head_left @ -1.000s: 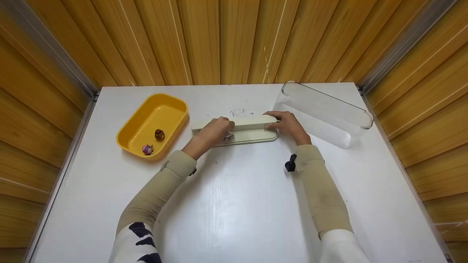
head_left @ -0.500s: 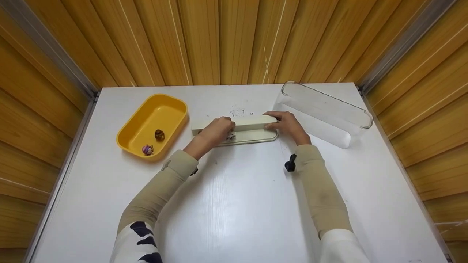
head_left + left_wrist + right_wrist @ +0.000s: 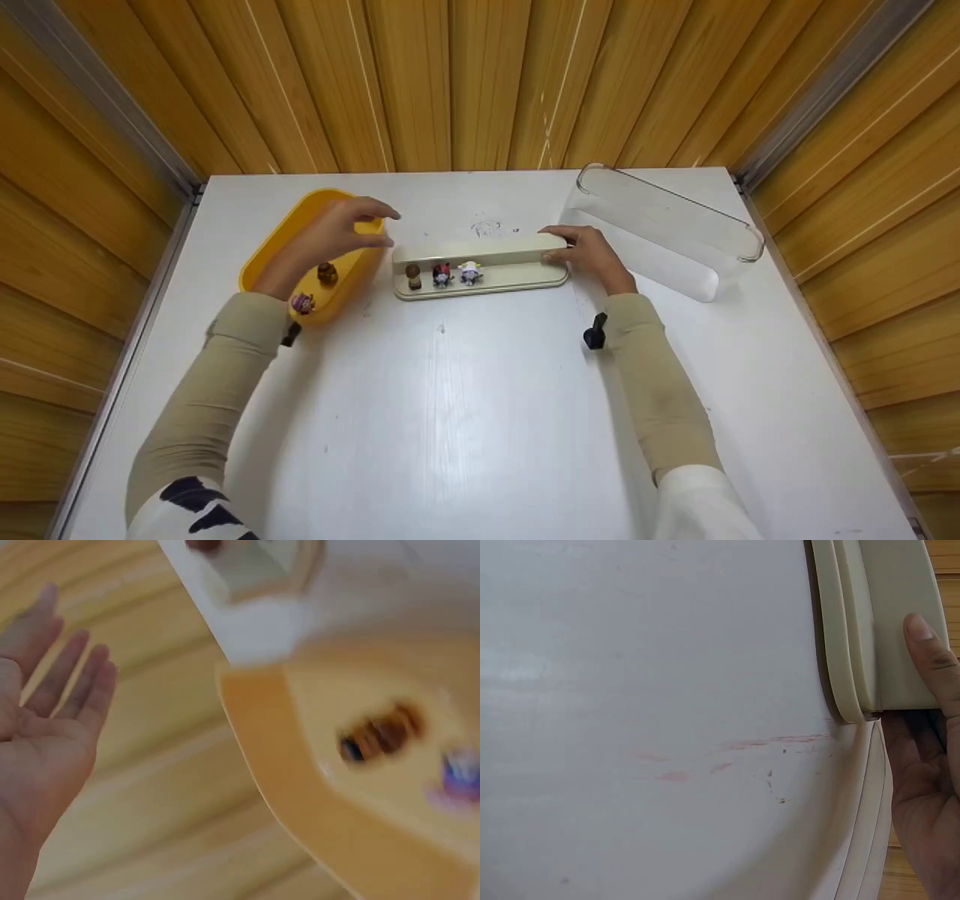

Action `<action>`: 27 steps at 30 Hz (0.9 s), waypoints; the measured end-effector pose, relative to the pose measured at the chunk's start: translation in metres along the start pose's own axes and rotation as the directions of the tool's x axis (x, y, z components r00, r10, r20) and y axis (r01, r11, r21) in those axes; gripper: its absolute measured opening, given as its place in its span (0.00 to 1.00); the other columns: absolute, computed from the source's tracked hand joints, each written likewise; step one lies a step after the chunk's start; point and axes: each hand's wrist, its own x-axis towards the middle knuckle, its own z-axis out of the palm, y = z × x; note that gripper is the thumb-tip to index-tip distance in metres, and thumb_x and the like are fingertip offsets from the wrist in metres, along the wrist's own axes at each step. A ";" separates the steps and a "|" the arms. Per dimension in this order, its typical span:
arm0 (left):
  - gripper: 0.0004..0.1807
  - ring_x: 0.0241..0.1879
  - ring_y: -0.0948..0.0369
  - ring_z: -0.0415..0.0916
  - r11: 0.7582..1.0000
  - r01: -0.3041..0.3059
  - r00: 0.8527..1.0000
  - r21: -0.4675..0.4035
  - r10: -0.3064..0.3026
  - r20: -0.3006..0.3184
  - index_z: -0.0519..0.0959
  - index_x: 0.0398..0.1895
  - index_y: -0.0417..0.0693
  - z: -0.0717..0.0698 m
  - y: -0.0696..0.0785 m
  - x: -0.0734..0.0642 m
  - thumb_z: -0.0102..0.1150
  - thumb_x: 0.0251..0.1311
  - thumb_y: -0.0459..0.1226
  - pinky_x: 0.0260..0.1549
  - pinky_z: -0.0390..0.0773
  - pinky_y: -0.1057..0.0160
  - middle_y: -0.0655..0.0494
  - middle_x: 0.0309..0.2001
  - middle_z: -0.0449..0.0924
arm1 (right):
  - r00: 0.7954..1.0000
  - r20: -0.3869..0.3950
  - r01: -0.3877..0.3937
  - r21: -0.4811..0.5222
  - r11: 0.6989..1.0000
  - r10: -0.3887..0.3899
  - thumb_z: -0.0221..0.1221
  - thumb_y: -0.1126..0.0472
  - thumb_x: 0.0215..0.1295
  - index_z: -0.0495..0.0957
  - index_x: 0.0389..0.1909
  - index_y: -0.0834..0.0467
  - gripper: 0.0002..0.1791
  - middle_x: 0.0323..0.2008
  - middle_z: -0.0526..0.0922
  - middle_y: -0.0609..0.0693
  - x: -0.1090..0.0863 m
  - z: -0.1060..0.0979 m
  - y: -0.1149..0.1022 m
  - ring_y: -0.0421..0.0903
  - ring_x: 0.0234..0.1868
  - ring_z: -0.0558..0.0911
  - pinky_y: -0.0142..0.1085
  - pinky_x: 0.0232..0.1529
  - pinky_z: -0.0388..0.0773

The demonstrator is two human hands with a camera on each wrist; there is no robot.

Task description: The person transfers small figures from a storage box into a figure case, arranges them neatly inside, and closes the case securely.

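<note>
My left hand (image 3: 330, 232) is over the yellow basin (image 3: 379, 251) with thumb and fingers spread and nothing between them. Inside the basin are a brown figurine (image 3: 327, 274) and a purple-capped figurine (image 3: 303, 304), both blurred in the left wrist view. At the middle of the table, a cream stepped display base (image 3: 517, 279) carries a brown-haired figurine (image 3: 413, 277), a red-and-black figurine (image 3: 442, 275) and a white figurine (image 3: 470, 273), standing in a row on its lower step. My right hand (image 3: 592, 255) holds the base's right end, its thumb (image 3: 922, 637) on the raised part.
A clear plastic cover (image 3: 660, 217) lies at the back right, angled beside my right hand. The white table (image 3: 480, 412) is bounded by wood-patterned walls (image 3: 480, 82) at the back and sides.
My left hand has left the white figurine on the base and moved left over the yellow basin, its fingers now spread. The right hand keeps its hold on the base.
</note>
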 end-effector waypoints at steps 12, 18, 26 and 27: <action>0.34 0.73 0.41 0.61 0.953 0.276 0.932 -0.125 -0.234 0.278 0.71 0.73 0.52 -0.049 -0.077 -0.055 0.69 0.64 0.41 0.71 0.61 0.41 0.43 0.73 0.66 | 1.000 -0.006 -0.027 -0.028 0.999 0.027 0.74 0.53 0.56 0.82 0.62 0.48 0.30 0.64 0.80 0.50 -0.002 -0.001 0.004 0.49 0.67 0.74 0.46 0.71 0.66; 0.35 0.74 0.42 0.58 0.948 0.295 0.903 -0.115 -0.238 0.358 0.69 0.74 0.50 -0.037 -0.098 -0.055 0.68 0.65 0.41 0.72 0.57 0.39 0.42 0.74 0.64 | 1.000 -0.006 -0.020 -0.013 1.000 0.020 0.74 0.53 0.55 0.82 0.62 0.48 0.30 0.65 0.79 0.50 -0.001 0.000 0.004 0.49 0.68 0.73 0.46 0.72 0.65; 0.26 0.59 0.48 0.74 0.932 0.346 0.893 -0.110 -0.291 0.345 0.76 0.68 0.44 -0.029 -0.113 -0.053 0.65 0.67 0.35 0.67 0.69 0.44 0.42 0.63 0.78 | 1.000 -0.002 -0.018 -0.013 1.000 0.018 0.73 0.53 0.55 0.82 0.62 0.47 0.30 0.65 0.79 0.49 -0.001 0.000 0.003 0.49 0.68 0.74 0.45 0.71 0.66; 0.25 0.58 0.49 0.75 0.933 0.343 0.893 -0.108 -0.288 0.345 0.77 0.67 0.43 -0.029 -0.114 -0.053 0.64 0.67 0.35 0.66 0.71 0.45 0.42 0.61 0.79 | 1.000 -0.003 -0.020 -0.006 1.000 0.020 0.73 0.53 0.55 0.82 0.62 0.47 0.30 0.64 0.79 0.49 -0.001 0.000 0.003 0.49 0.67 0.74 0.45 0.71 0.66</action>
